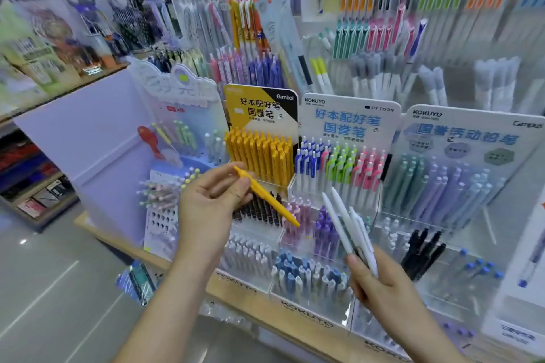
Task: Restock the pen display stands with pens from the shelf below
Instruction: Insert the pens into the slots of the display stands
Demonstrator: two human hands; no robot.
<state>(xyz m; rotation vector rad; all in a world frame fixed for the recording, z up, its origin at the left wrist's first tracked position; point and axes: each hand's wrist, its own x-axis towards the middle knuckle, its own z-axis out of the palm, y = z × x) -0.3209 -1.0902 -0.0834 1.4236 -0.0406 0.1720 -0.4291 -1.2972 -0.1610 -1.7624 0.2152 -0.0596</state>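
Observation:
My left hand (211,205) pinches a yellow pen (267,196) that slants down to the right, just in front of the yellow Gambol stand (261,115). That stand's top tier is packed with yellow pens (259,153), and black pens (259,211) fill the tier below. My right hand (380,283) grips a small bunch of white pens (348,228), their ends pointing up and left toward the blue-and-white Kokuyo stand (345,118) of mixed-colour pens.
A Kokuyo pencil stand (472,132) with pastel barrels stands at the right. Clear tiered trays (298,277) of white and blue pens line the wooden shelf edge (265,308). A lilac box (88,138) sits at the left. Hanging pens cover the wall behind.

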